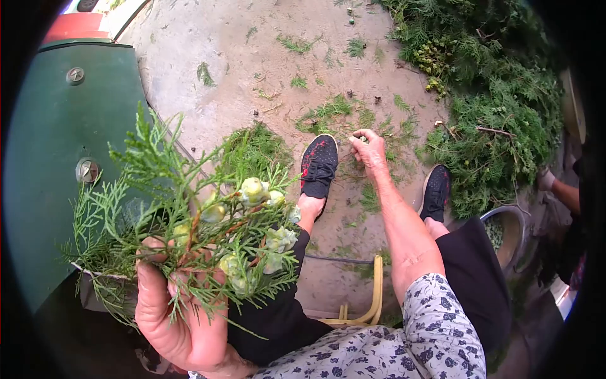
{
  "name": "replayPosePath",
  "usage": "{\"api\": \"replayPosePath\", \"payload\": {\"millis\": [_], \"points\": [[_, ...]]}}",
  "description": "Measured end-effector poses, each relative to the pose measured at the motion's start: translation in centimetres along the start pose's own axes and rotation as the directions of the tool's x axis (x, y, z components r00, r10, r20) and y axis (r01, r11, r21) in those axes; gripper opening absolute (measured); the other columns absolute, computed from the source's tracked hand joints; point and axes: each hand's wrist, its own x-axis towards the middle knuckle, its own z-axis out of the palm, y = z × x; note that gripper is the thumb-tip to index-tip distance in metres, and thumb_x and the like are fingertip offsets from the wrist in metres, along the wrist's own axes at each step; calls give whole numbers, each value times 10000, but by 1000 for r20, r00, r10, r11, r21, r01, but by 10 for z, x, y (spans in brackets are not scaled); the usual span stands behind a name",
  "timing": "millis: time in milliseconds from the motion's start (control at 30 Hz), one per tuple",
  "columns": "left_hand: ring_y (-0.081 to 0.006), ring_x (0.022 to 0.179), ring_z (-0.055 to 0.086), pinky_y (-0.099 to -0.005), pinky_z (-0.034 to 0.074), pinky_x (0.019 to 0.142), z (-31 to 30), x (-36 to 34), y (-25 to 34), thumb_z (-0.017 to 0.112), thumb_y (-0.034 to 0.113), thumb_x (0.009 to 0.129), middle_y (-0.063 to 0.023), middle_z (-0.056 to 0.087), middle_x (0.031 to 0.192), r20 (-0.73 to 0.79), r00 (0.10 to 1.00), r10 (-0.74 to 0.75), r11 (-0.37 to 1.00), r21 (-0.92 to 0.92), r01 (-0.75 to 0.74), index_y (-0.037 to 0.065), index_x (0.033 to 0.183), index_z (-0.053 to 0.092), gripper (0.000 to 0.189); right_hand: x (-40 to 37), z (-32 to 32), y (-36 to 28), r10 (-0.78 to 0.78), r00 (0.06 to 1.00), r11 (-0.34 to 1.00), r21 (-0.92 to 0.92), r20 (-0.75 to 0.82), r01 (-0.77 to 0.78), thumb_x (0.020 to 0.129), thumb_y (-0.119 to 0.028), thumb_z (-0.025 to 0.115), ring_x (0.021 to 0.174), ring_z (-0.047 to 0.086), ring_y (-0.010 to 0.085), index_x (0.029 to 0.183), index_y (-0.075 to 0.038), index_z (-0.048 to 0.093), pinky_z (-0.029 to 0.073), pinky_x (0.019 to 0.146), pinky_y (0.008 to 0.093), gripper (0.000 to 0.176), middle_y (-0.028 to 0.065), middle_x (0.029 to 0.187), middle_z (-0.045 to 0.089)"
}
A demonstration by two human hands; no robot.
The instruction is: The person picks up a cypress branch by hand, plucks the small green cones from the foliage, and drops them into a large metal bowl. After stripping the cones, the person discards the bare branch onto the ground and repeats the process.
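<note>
A leafy green conifer sprig (208, 234) with several pale green cones (254, 191) is held up at the lower left, its stems between the fingers and thumb of my left hand (183, 316). Farther forward, just right of a black shoe (319, 165), my right hand (368, 150) is stretched out low over the ground. Its fingers are pinched around something small and pale that I cannot make out.
A large heap of green branches (499, 120) fills the right side. Below it stands a round metal container (514, 230), with another person's hand (546, 180) nearby. A green panel (69, 139) is at left, a yellow chair frame (377, 284) near my legs. Clippings (255, 151) litter the ground.
</note>
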Motion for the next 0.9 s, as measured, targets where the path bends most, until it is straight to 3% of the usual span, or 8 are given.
{"api": "replayPosePath", "payload": {"millis": [33,67,133,233,333,533,733,900], "points": [[-190,808,562,-446,442,830,12,2,-9,502,165,910,-99,576,985,-102,994,47,995,97,-38,24,1060,549,211,-6,-5,2,-34,996,954,299,85,7,801,-64,607,587,533,86,936,-42,568,362,404,198,142,55,774,585],[-166,784,554,-431,453,808,20,0,-11,503,154,910,-89,578,954,-196,975,105,979,195,-66,17,1028,559,189,-13,-11,2,-81,988,860,510,134,1,777,-65,611,584,542,116,962,-35,550,388,423,227,197,77,786,585],[-139,747,565,-305,482,733,6,-1,-4,548,126,884,-103,593,979,31,999,-41,989,145,36,32,964,585,129,-41,-19,-18,-116,964,710,698,240,-88,777,-48,596,625,552,147,1022,-32,542,401,459,238,251,79,803,588],[-101,708,553,-263,459,646,5,1,-10,600,104,848,-81,606,962,-84,995,53,972,234,-32,87,896,612,52,-80,-24,-52,-251,912,590,798,325,-122,795,-49,567,676,555,170,1059,-27,537,412,497,256,267,87,845,589],[-105,685,491,-242,407,642,5,2,-12,603,132,849,-15,588,864,42,997,-60,969,241,49,66,949,621,121,-113,-25,-82,-386,857,505,855,342,-114,866,-160,529,733,554,181,1086,-18,533,423,534,265,262,106,915,579],[-113,673,471,-248,396,651,2,3,-20,603,162,849,8,570,796,90,995,-32,972,234,10,58,963,631,156,-200,-29,-142,-460,830,454,887,316,-85,921,-317,470,755,557,200,1089,-4,529,432,561,269,360,110,930,575],[-125,640,499,-289,451,677,-9,-6,-37,625,191,831,15,540,677,168,972,-163,978,154,137,87,963,613,168,-291,-65,-168,-489,848,521,848,203,98,900,-174,507,695,536,172,1050,-6,530,398,502,260,226,90,859,562],[-122,630,484,-280,438,673,2,-47,-54,644,196,814,28,528,669,252,934,-254,961,171,216,98,947,619,167,-386,-155,-170,-506,853,552,711,-129,435,874,-126,560,695,542,136,1021,-22,549,402,499,229,181,57,849,570]]}}
